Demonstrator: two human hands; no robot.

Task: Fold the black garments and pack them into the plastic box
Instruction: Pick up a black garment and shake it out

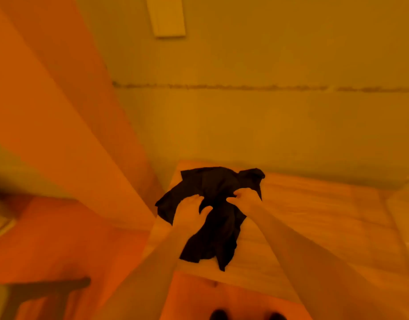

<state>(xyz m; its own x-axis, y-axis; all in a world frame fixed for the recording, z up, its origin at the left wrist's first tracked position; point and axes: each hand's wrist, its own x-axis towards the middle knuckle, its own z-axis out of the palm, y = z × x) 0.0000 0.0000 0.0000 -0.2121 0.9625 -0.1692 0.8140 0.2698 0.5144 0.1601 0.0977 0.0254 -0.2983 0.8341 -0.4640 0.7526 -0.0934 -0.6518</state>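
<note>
A crumpled black garment [212, 188] lies on the left end of a light wooden table [314, 215]. My left hand [190, 210] rests on the cloth's left part, thumb spread toward the middle. My right hand [241, 199] grips a bunch of the fabric near the garment's upper right, fingers curled into the cloth. A lower flap of the garment hangs toward the table's near edge. The picture is blurred and tinted orange. At the far right edge a pale translucent shape, possibly the plastic box [404, 218], is cut off.
A plain wall [245, 112] stands behind the table. A tall pale panel [60, 112] leans at the left. Wooden floor [60, 239] lies to the left of the table, with a dark bar [48, 287] at the lower left. Two dark shoe tips [245, 316] show at the bottom.
</note>
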